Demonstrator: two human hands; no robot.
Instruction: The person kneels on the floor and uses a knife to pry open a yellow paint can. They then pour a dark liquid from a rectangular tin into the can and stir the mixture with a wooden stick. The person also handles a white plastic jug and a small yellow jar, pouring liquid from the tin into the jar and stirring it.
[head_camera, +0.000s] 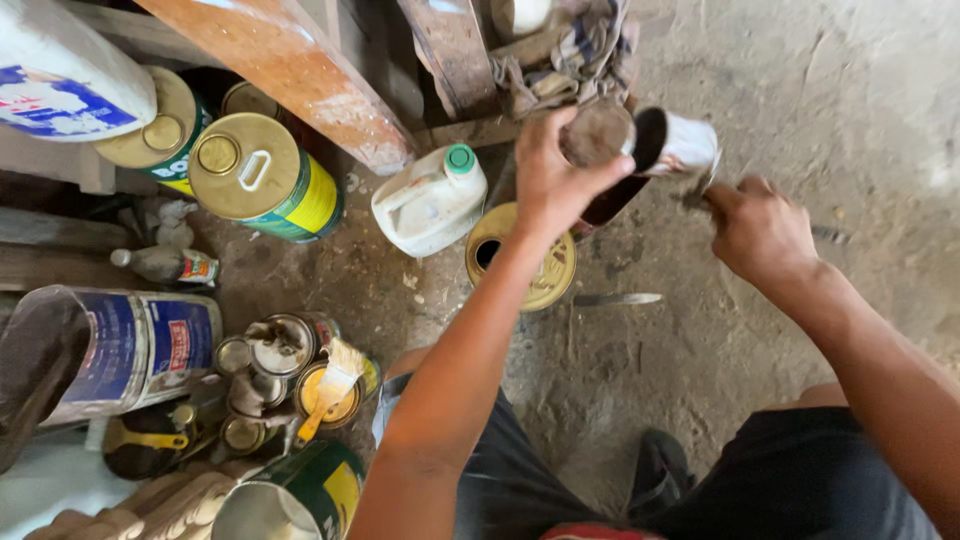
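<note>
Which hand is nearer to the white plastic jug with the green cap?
Left. The left hand is just right of the white plastic jug; the right hand is much farther right.

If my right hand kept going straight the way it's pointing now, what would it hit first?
Most likely the small white tin tipped on its side. The right hand points a dark tool toward its rim, though depth is hard to judge here.

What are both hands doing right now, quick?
Left hand: closed, holding a round dusty lid.
Right hand: closed on a small tool by the tipped white can; which tool cannot be told.
</note>
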